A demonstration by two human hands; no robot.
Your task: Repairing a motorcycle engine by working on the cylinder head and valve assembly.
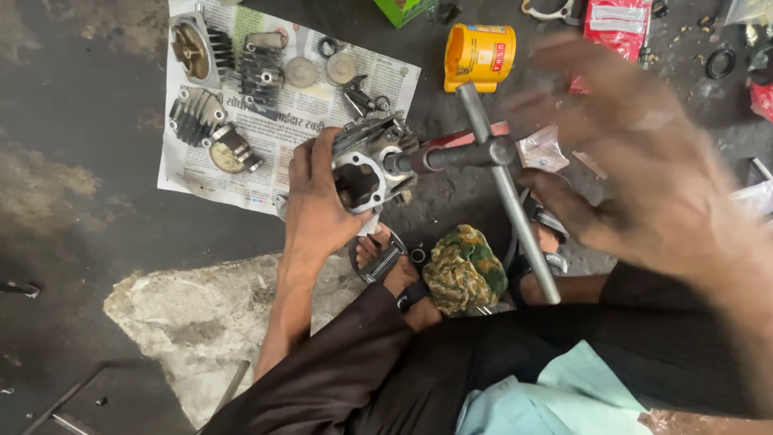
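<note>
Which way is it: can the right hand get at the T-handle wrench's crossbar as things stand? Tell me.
Probably yes. The right hand, blurred, hovers beside the crossbar with nothing between them. The left hand grips the engine part at the far end, clear of the bar.

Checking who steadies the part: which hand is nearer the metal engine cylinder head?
Left. The left hand grips the engine cylinder head from its left side; the right hand, blurred, is off to the right, beyond the T-handle wrench.

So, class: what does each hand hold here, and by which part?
The left hand grips the engine cylinder head by its side. The blurred right hand holds nothing; the T-handle wrench stands free.
</note>
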